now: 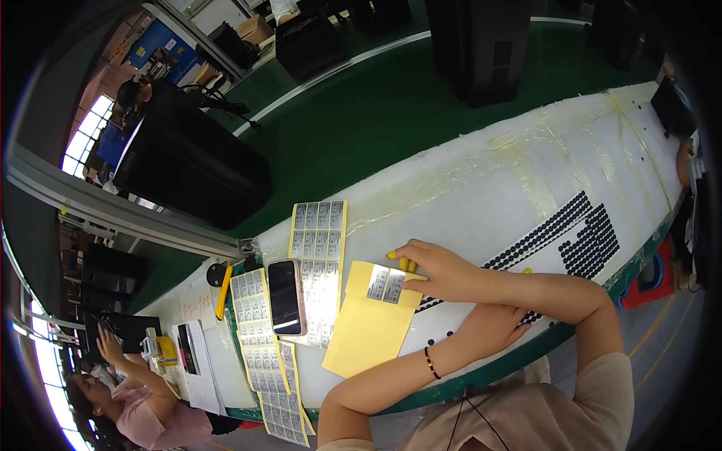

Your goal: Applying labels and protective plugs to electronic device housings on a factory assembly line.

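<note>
Crossing arms, right hand (444,274) pinching the yellow label sheet (372,319), left hand (492,327) flat, open, partly hidden beneath.

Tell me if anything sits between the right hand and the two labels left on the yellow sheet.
Nothing visible does. The right hand rests at the upper edge of the yellow sheet, fingertips right beside the two labels. The smartphone lies off to the left, clear.
</note>
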Demonstrator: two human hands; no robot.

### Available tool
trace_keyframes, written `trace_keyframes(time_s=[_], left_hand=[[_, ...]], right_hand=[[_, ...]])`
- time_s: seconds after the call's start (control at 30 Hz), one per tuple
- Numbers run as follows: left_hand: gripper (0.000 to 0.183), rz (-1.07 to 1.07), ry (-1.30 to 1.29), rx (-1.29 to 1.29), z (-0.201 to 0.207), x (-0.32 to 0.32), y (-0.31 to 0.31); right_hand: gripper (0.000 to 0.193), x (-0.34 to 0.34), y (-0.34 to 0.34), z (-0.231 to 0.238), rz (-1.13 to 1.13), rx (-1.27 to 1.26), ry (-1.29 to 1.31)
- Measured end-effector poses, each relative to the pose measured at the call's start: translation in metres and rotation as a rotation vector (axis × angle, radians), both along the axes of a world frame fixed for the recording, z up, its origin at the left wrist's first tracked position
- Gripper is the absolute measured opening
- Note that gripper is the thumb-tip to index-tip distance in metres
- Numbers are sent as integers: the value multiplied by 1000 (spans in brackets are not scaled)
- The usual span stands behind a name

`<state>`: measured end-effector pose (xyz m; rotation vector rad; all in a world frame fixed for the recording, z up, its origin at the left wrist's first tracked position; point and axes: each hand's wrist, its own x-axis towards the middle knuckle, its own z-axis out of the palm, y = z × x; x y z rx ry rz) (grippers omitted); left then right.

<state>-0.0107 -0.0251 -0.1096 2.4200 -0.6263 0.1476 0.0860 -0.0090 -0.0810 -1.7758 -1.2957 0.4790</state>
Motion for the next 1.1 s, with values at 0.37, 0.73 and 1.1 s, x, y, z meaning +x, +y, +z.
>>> trace_keyframes(time_s=[0.37,0.73,1.1], left_hand=[[47,-16,93,-131,-6,-3,0],[59,48,-68,-29,-13,-4,-4],[60,76,-126,-59,-9,-5,-3]], right_hand=[[15,-7,5,-2,-79,2,-426],[20,-24,-6,-6,-89,26,-784],[16,-17,-7,7,-59,148,-533]])
